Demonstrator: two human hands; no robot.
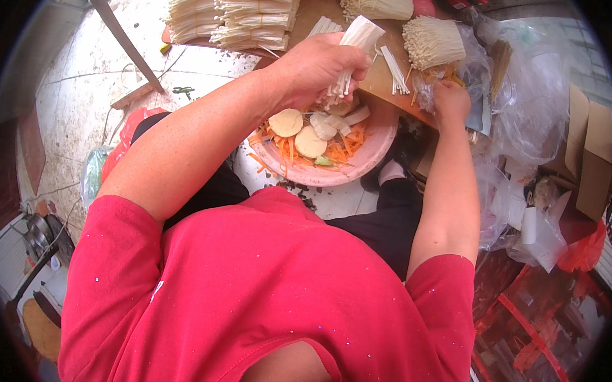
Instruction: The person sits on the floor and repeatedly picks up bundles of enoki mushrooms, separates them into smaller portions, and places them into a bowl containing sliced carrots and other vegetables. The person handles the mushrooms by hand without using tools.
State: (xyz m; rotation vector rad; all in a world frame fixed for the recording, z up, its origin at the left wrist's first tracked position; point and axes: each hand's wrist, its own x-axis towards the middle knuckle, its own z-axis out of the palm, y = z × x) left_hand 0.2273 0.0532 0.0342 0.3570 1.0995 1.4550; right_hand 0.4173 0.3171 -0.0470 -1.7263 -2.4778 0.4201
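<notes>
My left hand (325, 67) is closed around a small bunch of enoki mushrooms (363, 33), its caps hanging downward above a pink plastic basin (375, 153). In the basin lie orange vegetable shreds (339, 150), which look like carrot, and pale round slices (310, 142), perhaps cut mushroom bases. At the right edge of the wooden board (315, 7), my right hand (452, 102) reaches to a clear plastic bag and some yellow-orange strands, possibly rubber bands (449, 74). Its fingertips are partly hidden. A few loose enoki stems (394, 71) rest on the board between my hands.
Banded enoki bundles (258, 12) are stacked at the board's far left. Larger enoki clumps (433, 42) sit at its right. Crumpled clear plastic bags (529, 99) and cardboard boxes (588, 149) crowd the right side. Dark scraps litter the tiled floor (72, 101).
</notes>
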